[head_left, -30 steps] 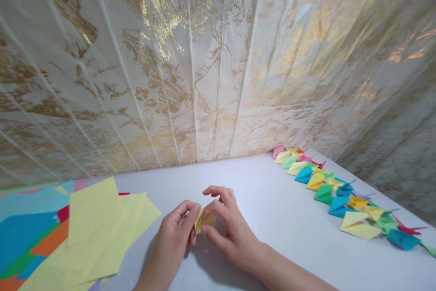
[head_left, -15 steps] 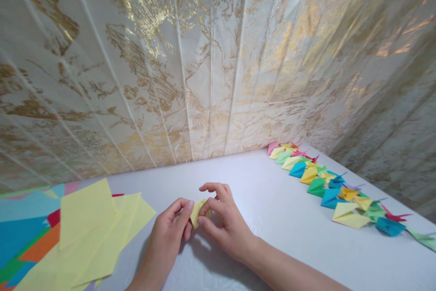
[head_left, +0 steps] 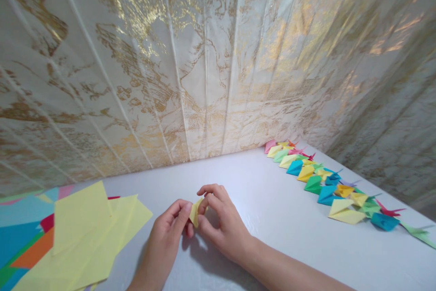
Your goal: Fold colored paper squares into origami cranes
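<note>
A small folded piece of yellow paper (head_left: 194, 213) is held just above the table, between my two hands. My left hand (head_left: 172, 225) pinches its left side between thumb and fingers. On its right side, the thumb and index finger of my right hand (head_left: 221, 220) close on the paper's edge, while the other fingers curl above. Part of the folded paper is hidden behind my fingers, so its full shape cannot be made out.
Yellow paper sheets (head_left: 88, 236) overlap at the left, on top of blue, orange, green and red sheets (head_left: 20, 241). Folded paper cranes (head_left: 344, 211) in many colours line the right edge of the white table (head_left: 289, 254). A gold-patterned curtain (head_left: 190, 77) rises behind.
My right thumb and index finger have drawn together on the folded paper's right side. The whole view has shifted slightly, with the sheets and cranes appearing a little further left.
</note>
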`<state>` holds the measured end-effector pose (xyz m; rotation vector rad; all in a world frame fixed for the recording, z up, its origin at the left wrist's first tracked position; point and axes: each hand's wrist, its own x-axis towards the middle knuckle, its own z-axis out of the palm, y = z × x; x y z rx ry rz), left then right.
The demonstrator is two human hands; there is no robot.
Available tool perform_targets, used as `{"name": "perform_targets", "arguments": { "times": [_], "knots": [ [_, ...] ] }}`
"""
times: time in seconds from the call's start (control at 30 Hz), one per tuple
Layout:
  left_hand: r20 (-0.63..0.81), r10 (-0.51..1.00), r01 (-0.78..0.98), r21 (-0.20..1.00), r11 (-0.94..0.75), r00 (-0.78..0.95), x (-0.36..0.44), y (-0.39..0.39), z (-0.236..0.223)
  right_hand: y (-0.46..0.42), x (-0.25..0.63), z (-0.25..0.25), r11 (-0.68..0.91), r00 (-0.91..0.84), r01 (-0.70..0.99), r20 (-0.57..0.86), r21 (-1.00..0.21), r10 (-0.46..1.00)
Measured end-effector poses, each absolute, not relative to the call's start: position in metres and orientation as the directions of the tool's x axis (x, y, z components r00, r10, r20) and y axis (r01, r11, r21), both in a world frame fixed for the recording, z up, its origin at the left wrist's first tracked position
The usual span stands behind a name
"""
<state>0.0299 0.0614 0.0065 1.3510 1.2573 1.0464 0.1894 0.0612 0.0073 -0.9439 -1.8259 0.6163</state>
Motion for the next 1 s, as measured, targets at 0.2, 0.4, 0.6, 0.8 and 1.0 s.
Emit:
{"name": "perform_targets", "arguments": {
  "times": [0.2, 0.4, 0.6, 0.8, 1.0],
  "knots": [
    [-0.003, 0.994, 0.133, 0.991, -0.011, 0.107, 0.03, 0.062, 0.006, 0.063, 0.19, 0.008, 0.555, -0.264, 0.243, 0.497, -0.795, 0.827],
    [-0.03, 0.994, 0.122, 0.992, 0.017, 0.109, 0.031, 0.062, 0.009, 0.063, 0.191, 0.005, 0.532, -0.264, 0.238, 0.473, -0.813, 0.841],
    [-0.047, 0.988, 0.079, 0.996, 0.036, 0.148, 0.031, 0.059, 0.007, 0.063, 0.189, -0.001, 0.417, -0.178, 0.192, 0.387, -0.888, 0.905],
    [0.088, 0.989, 0.053, 0.994, -0.095, 0.117, 0.03, 0.063, 0.0, 0.067, 0.19, 0.003, 0.415, -0.146, 0.074, 0.402, -0.907, 0.904],
    [0.21, 0.978, 0.026, 0.977, -0.21, -0.012, 0.034, 0.055, 0.003, 0.065, 0.194, 0.013, 0.511, -0.129, 0.134, 0.496, -0.849, 0.859]
  ]
}}
